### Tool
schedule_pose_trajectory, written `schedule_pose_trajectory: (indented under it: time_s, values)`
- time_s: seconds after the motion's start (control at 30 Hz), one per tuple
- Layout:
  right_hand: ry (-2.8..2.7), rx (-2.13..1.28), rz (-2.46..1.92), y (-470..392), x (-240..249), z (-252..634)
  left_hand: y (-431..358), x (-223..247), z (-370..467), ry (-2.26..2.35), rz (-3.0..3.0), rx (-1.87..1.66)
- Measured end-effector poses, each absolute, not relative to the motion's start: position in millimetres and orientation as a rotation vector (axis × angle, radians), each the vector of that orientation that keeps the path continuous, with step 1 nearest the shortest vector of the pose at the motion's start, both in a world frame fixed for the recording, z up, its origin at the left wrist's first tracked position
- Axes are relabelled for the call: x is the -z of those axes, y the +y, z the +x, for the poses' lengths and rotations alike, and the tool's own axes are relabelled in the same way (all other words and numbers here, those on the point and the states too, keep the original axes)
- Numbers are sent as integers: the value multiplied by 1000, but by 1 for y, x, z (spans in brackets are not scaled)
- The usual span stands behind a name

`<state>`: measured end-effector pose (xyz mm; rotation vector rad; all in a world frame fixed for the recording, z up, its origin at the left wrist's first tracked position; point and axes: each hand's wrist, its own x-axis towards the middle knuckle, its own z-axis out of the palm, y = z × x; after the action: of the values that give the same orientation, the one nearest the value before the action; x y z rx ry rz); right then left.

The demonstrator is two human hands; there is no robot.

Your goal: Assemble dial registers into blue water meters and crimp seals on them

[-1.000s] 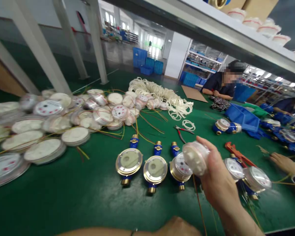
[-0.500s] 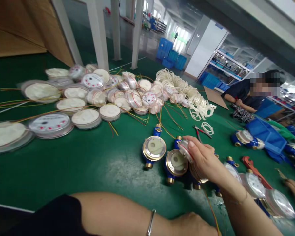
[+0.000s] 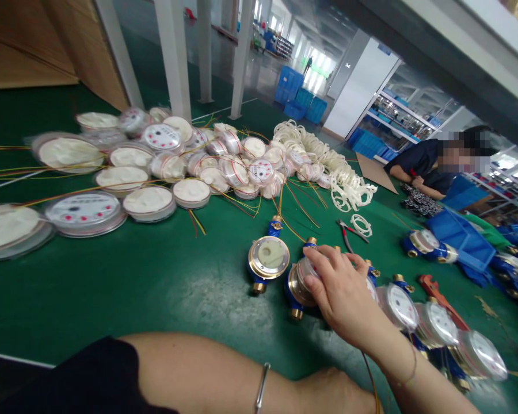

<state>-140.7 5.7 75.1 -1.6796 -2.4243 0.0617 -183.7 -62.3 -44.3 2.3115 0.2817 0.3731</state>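
Right hand [image 3: 343, 296] clamps a clear register insert [image 3: 306, 270] onto a brass meter body [image 3: 297, 287], mostly hiding both. Left hand [image 3: 332, 394] cut off at frame edge; grip indeterminate.

Behind left: heap of round clear-plastic register capsules [image 3: 164, 164] on the green table mat [image 3: 125, 287].
Right of the heap: pile of white rubber rings [image 3: 328, 167].
Centre: open brass-rimmed blue water meter [image 3: 268, 257].
Just right of it: right hand [image 3: 343, 296] on a second brass meter body [image 3: 300, 284].
Further right: row of glass-faced meters [image 3: 435, 322].
Nearest edge: left forearm with bracelet [image 3: 242, 379].
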Motion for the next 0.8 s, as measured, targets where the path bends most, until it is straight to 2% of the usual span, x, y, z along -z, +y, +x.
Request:
schedule_pose_trajectory:
  time_s: [0.23, 0.57, 0.8]
  values:
    - [-2462, 246, -1715, -4, -66, -156, -66, 65, -180, 286, 2244, -436]
    - [-2555, 97, -1617, -4, -68, -151, -62, 75, -164, 275, 2242, -431]
    - [-2571, 102, -1581, -3, -71, -151, -56, 58, -174, 280, 2257, -359]
